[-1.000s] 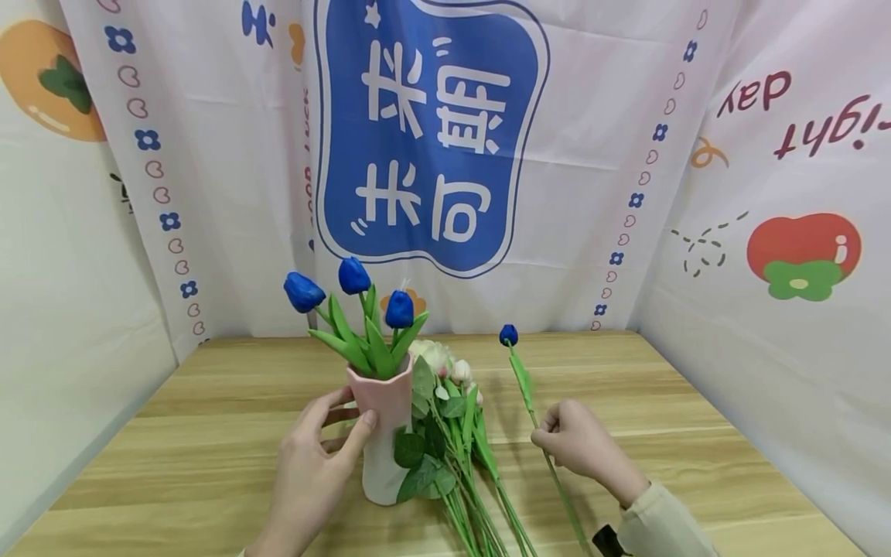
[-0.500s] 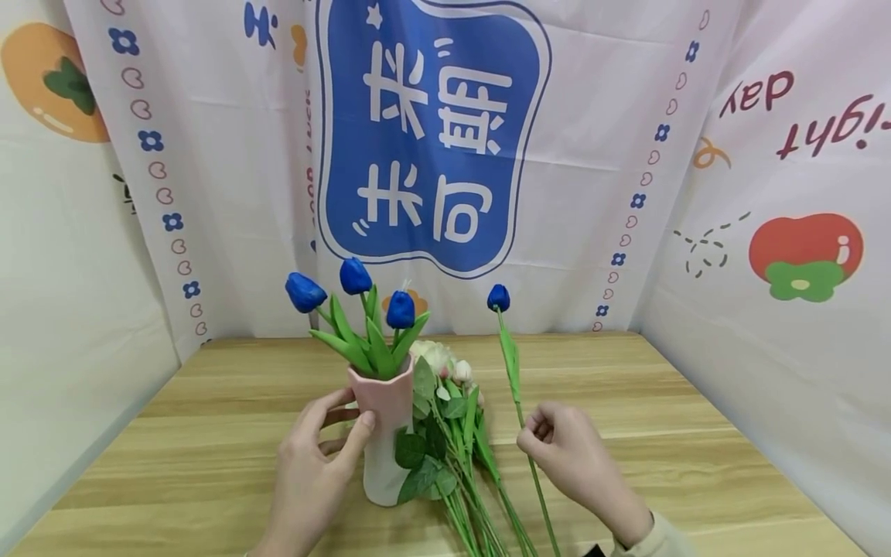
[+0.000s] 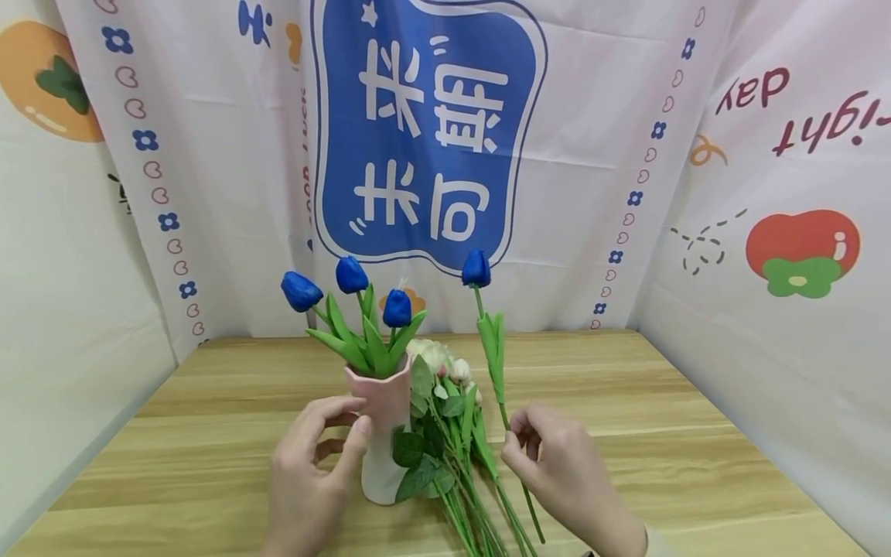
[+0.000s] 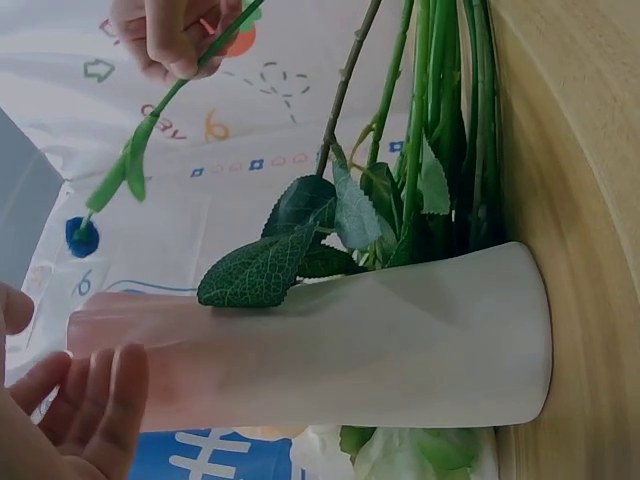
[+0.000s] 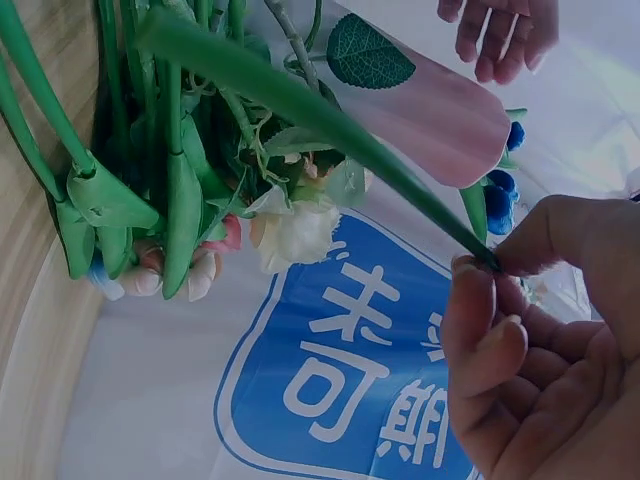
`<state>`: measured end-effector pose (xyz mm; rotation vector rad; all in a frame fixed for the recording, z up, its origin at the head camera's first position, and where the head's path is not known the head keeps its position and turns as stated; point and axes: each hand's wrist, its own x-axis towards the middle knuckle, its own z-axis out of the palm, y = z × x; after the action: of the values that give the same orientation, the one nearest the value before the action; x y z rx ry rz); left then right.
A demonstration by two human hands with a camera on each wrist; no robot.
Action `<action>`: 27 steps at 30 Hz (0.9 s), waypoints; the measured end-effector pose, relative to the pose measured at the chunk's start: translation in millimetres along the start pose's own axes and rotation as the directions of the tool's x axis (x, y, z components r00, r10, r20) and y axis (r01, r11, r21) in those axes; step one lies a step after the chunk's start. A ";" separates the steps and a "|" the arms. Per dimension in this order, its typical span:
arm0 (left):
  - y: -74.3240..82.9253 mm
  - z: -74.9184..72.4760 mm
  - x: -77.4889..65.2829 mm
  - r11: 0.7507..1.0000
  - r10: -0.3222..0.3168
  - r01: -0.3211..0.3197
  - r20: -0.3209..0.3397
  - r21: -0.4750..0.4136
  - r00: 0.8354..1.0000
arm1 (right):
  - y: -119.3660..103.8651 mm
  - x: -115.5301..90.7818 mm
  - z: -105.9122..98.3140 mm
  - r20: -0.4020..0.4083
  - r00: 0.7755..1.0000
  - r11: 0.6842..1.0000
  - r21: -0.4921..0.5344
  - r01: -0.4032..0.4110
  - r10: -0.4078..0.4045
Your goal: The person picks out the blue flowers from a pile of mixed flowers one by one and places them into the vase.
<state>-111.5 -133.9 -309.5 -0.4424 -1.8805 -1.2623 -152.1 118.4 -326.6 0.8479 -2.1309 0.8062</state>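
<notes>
My right hand (image 3: 560, 464) pinches the green stem of a blue tulip (image 3: 476, 269) between thumb and fingertips; the flower stands nearly upright above the table, leaning left. In the right wrist view its stem (image 5: 330, 125) runs across to the pinching fingers. My left hand (image 3: 313, 472) is beside a tall vase (image 3: 381, 406), pink at the wavy rim and white below, its fingers loosely bent. The right wrist view shows a gap between that hand (image 5: 505, 35) and the vase. Three blue tulips (image 3: 351, 275) with green leaves stand in the vase.
Several loose artificial flowers (image 3: 462, 449), white and pink blooms on long green stems, lie on the wooden table (image 3: 640, 402) right of the vase. Some of their dark leaves (image 4: 260, 265) overlap the vase. Printed cloth (image 3: 592, 170) hangs behind and at the sides.
My right hand has lifted the blue tulip and brought it left toward the vase, its bloom rising. My left hand has loosened and shifted slightly off the vase, which stays in place.
</notes>
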 end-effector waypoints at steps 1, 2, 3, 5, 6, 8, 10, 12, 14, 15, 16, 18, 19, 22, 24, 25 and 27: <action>1.4 0.9 -0.4 1.000 0.031 -0.030 0.010 -0.005 0.999 | -1.3 -0.5 0.4 0.001 1.000 1.000 -0.016 0.019 -0.019; 2.5 1.8 -0.9 0.998 0.062 -0.062 0.018 -0.014 0.998 | -2.6 -1.1 0.7 0.003 0.999 0.999 -0.026 0.034 -0.034; 3.7 2.6 -1.4 0.996 0.088 -0.087 0.030 -0.023 0.996 | -3.8 -1.7 1.2 0.004 0.999 0.998 -0.035 0.049 -0.049; 4.7 4.5 -3.0 0.992 0.124 -0.122 0.055 -0.040 0.991 | -6.5 -2.6 3.0 -0.004 0.996 0.996 -0.036 0.087 -0.087; 4.9 5.5 -4.0 0.991 0.128 -0.125 0.069 -0.048 0.989 | -8.0 -3.0 4.0 -0.011 0.994 0.994 -0.029 0.108 -0.109; 4.4 8.2 -6.0 0.987 0.148 -0.141 0.092 -0.073 0.985 | -10.6 -3.2 6.9 -0.033 0.986 0.986 -0.022 0.163 -0.163; 2.5 11.8 -8.1 0.982 0.175 -0.164 0.114 -0.099 0.978 | -14.0 -3.0 9.9 -0.057 0.973 0.975 -0.017 0.222 -0.222; -2.0 16.8 -11.0 0.972 0.211 -0.194 0.135 -0.133 0.968 | -18.0 -2.4 12.2 -0.077 0.961 0.964 -0.021 0.266 -0.267; -10.2 22.3 -15.6 0.963 0.236 -0.209 0.158 -0.169 0.959 | -23.1 -1.3 13.0 -0.089 0.952 0.956 -0.020 0.292 -0.293; -9.7 23.6 -16.6 0.960 0.240 -0.209 0.167 -0.185 0.956 | -25.6 -0.6 13.2 -0.093 0.949 0.954 -0.013 0.301 -0.301; -9.0 25.0 -17.7 0.957 0.246 -0.210 0.174 -0.202 0.954 | -28.0 -0.1 13.4 -0.096 0.947 0.952 -0.005 0.307 -0.306; -7.1 26.4 -19.5 0.955 0.237 -0.190 0.197 -0.229 0.951 | -31.8 0.7 13.9 -0.101 0.944 0.949 0.008 0.317 -0.314; -4.3 26.4 -19.9 0.956 0.223 -0.171 0.211 -0.238 0.952 | -33.3 0.8 14.5 -0.102 0.942 0.946 0.018 0.324 -0.321; 3.5 26.3 -20.6 0.960 0.186 -0.122 0.248 -0.252 0.951 | -35.6 0.2 17.8 -0.105 0.934 0.938 0.026 0.346 -0.342; 3.4 27.4 -22.6 0.963 0.153 -0.081 0.275 -0.257 0.949 | -36.9 -0.7 20.1 -0.098 0.932 0.935 0.027 0.354 -0.350; 3.5 28.1 -23.5 0.963 0.141 -0.065 0.285 -0.262 0.948 | -37.5 -1.1 21.2 -0.094 0.932 0.934 0.030 0.355 -0.351; 3.1 29.8 -25.1 0.959 0.132 -0.045 0.298 -0.281 0.946 | -38.5 -2.2 23.2 -0.088 0.932 0.935 0.031 0.354 -0.350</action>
<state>-106.8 -102.5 -332.3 -0.9123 -1.9230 -1.4622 -130.4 79.1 -330.4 1.1612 -1.8208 0.6894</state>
